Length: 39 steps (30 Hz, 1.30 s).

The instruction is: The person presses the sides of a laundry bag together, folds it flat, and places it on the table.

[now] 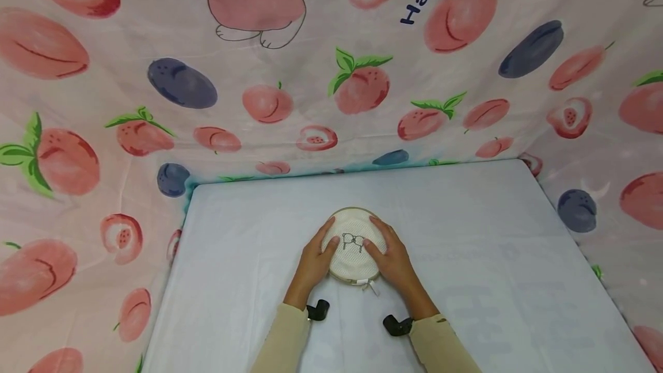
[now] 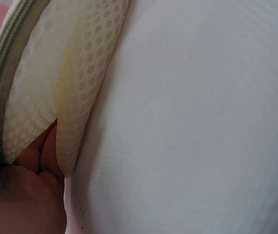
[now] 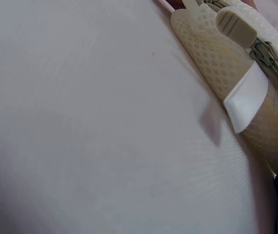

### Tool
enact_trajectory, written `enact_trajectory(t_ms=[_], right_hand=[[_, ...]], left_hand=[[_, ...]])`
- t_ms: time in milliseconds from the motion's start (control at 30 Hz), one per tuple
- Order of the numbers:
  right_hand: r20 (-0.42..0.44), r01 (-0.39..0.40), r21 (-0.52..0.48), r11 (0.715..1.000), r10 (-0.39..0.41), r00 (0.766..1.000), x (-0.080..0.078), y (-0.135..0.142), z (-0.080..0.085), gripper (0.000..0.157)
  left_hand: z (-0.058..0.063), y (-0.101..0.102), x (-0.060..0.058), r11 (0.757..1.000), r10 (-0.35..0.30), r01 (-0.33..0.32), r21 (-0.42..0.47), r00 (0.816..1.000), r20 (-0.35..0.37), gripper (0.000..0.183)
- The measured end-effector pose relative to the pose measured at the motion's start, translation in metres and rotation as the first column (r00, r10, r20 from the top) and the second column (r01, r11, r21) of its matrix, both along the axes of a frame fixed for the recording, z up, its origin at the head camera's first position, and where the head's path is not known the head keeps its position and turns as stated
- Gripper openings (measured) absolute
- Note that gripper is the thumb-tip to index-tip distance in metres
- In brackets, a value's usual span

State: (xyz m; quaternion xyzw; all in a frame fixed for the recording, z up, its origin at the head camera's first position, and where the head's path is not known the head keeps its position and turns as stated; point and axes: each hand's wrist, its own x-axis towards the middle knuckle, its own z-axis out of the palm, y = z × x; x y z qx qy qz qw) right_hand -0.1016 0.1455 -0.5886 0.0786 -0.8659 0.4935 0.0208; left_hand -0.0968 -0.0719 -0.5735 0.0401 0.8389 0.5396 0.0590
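Observation:
A round cream mesh laundry bag (image 1: 354, 261) lies between both hands at the middle of the white table, with a small dark line drawing on its top face. My left hand (image 1: 313, 261) grips its left side, thumb on the top face and fingers along the edge. On the opposite side my right hand (image 1: 395, 258) holds it the same way. A zipper (image 2: 1, 73) follows the rim in the left wrist view, where the mesh wall folds inward. In the right wrist view a pale zipper pull (image 3: 237, 27) and a white fabric tag (image 3: 246, 97) show at the near edge.
A white cloth covers the table (image 1: 238, 235). Behind it and along its sides hangs a pink curtain (image 1: 311, 68) printed with fruit. Black wrist cameras (image 1: 397, 325) sit on both wrists by the beige sleeves (image 1: 284, 335).

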Motion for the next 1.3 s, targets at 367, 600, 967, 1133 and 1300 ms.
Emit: enact_trajectory(t_ms=[367, 600, 967, 1133, 1300], right_hand=[[-0.086, 0.008, 0.049, 0.999, -0.004, 0.996, -0.001, -0.003, -0.004, 0.058], [-0.037, 0.016, 0.055, 0.998, -0.014, 0.999, 0.001, -0.002, 0.001, 0.055], [-0.356, 0.051, 0.34, 0.939, 0.078, 0.931, -0.002, -0.004, 0.045, 0.053], [-0.313, 0.07, 0.493, 0.867, 0.102, 0.944, -0.003, -0.012, 0.05, 0.054], [-0.211, 0.045, 0.568, 0.822, 0.092, 0.973, -0.002, -0.015, 0.039, 0.055]], left_hand=[[-0.006, 0.006, -0.001, 0.989, 0.144, -0.146, -0.021, 0.987, -0.066, 0.054], [0.007, 0.004, -0.002, 0.977, 0.164, -0.179, -0.114, 0.978, -0.129, 0.058], [0.04, 0.012, 0.007, 0.898, -0.079, -0.069, -0.435, 0.946, -0.314, 0.061], [0.035, 0.02, 0.008, 0.836, -0.082, -0.041, -0.548, 0.977, -0.198, 0.061], [0.029, 0.024, 0.009, 0.819, -0.048, -0.022, -0.573, 0.993, -0.106, 0.062]])
